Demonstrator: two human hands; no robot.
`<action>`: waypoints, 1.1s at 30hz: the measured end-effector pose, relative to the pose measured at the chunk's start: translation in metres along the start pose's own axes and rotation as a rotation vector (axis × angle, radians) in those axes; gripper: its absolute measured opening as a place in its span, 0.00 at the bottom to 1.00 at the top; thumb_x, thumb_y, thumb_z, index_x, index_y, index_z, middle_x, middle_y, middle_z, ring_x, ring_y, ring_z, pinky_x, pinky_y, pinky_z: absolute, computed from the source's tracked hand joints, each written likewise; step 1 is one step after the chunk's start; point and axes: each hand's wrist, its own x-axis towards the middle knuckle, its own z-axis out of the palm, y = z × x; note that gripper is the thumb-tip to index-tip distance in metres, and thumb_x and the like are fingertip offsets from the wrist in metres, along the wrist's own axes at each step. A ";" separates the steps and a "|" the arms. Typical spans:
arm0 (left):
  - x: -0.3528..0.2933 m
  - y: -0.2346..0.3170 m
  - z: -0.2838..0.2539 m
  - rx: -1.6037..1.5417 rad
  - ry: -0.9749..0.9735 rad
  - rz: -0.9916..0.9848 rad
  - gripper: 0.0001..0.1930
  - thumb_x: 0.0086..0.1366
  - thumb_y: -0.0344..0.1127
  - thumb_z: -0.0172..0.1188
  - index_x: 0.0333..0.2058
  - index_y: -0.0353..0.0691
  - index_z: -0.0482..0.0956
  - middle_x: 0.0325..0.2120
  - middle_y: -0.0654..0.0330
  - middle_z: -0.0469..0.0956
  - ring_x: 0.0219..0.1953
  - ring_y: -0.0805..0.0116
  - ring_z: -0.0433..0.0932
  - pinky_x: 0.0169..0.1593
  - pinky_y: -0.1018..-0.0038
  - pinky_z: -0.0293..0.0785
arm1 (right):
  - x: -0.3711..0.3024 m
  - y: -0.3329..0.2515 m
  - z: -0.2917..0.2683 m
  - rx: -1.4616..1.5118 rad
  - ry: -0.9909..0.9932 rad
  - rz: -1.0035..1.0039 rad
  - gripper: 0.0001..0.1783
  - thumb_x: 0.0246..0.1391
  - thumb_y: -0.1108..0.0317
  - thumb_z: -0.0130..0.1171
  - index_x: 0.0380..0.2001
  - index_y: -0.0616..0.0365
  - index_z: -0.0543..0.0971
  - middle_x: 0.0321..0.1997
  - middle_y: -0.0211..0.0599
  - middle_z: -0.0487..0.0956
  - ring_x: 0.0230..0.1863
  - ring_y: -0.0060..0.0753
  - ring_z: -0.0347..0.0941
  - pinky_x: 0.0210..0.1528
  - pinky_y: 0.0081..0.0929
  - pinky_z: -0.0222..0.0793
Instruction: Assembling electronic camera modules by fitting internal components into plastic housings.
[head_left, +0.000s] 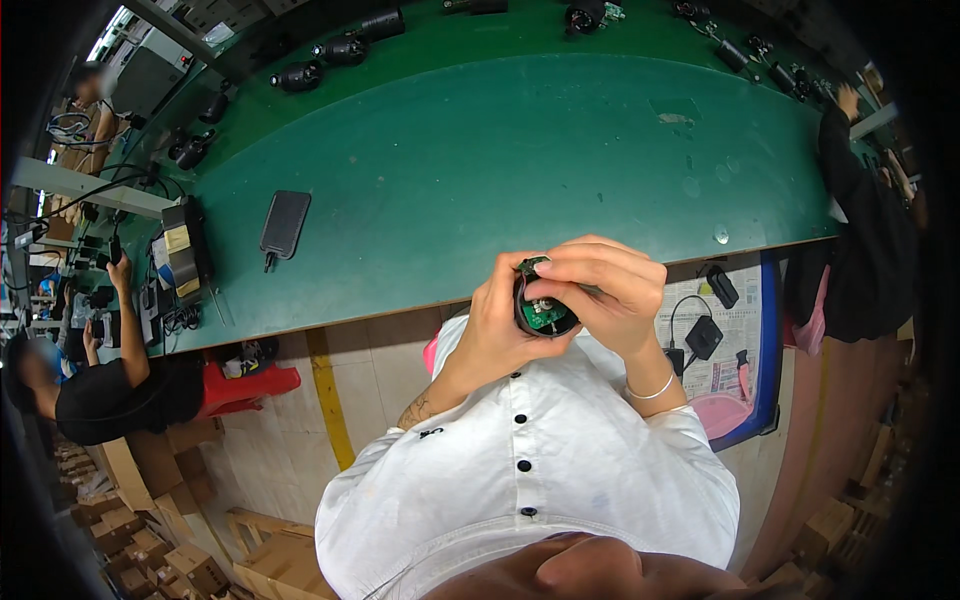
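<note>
Both hands [560, 305] hold black housing [528, 318] containing green circuit board [545, 315].

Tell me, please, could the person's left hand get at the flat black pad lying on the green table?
Probably not right now: the left hand is wrapped around the round black housing, so it is occupied. Otherwise, the table between it and the black pad lies bare.

Camera housing [531, 312]: small, round, black, open at the end facing the viewer. Held up off the green surface, close to the person's chest, cupped in the left hand [497, 325].

Circuit board [545, 316]: round, green, with small pale parts on its face. Sits inside the open end of the housing, its face tilted toward the viewer. A second green piece [531, 266] shows at the upper rim, pinched under the fingers of the right hand [610, 295].
</note>
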 end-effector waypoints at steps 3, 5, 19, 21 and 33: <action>0.004 -0.003 -0.001 0.009 -0.002 0.049 0.34 0.38 0.26 0.73 0.47 0.34 0.69 0.35 0.53 0.78 0.30 0.64 0.77 0.33 0.73 0.74 | -0.002 -0.006 0.004 0.059 0.019 0.039 0.10 0.33 0.85 0.66 0.23 0.62 0.82 0.28 0.37 0.82 0.23 0.25 0.73 0.25 0.16 0.69; 0.006 -0.006 -0.001 0.017 -0.004 0.100 0.32 0.37 0.26 0.74 0.44 0.35 0.70 0.36 0.54 0.78 0.32 0.63 0.77 0.35 0.72 0.75 | -0.004 -0.011 0.005 0.117 0.039 0.077 0.11 0.31 0.86 0.67 0.24 0.63 0.82 0.29 0.39 0.82 0.24 0.23 0.73 0.25 0.15 0.69; 0.011 -0.020 0.004 0.130 0.356 0.311 0.28 0.36 0.23 0.73 0.39 0.41 0.71 0.35 0.56 0.77 0.36 0.63 0.74 0.37 0.69 0.74 | 0.001 -0.034 0.002 0.090 -0.105 0.456 0.10 0.32 0.84 0.66 0.23 0.60 0.83 0.30 0.35 0.80 0.24 0.21 0.69 0.28 0.15 0.69; 0.010 -0.021 0.003 0.140 0.363 0.336 0.28 0.37 0.23 0.73 0.39 0.41 0.71 0.36 0.56 0.77 0.35 0.63 0.74 0.37 0.69 0.74 | 0.001 -0.034 0.004 0.042 -0.120 0.426 0.10 0.32 0.84 0.66 0.22 0.59 0.83 0.30 0.34 0.79 0.25 0.21 0.69 0.29 0.16 0.69; 0.003 -0.024 0.010 0.016 0.430 0.344 0.25 0.48 0.20 0.62 0.45 0.45 0.66 0.40 0.56 0.74 0.42 0.63 0.72 0.45 0.67 0.72 | -0.015 -0.027 0.030 0.177 0.005 0.617 0.10 0.34 0.79 0.68 0.25 0.56 0.85 0.48 0.37 0.76 0.46 0.28 0.70 0.51 0.26 0.64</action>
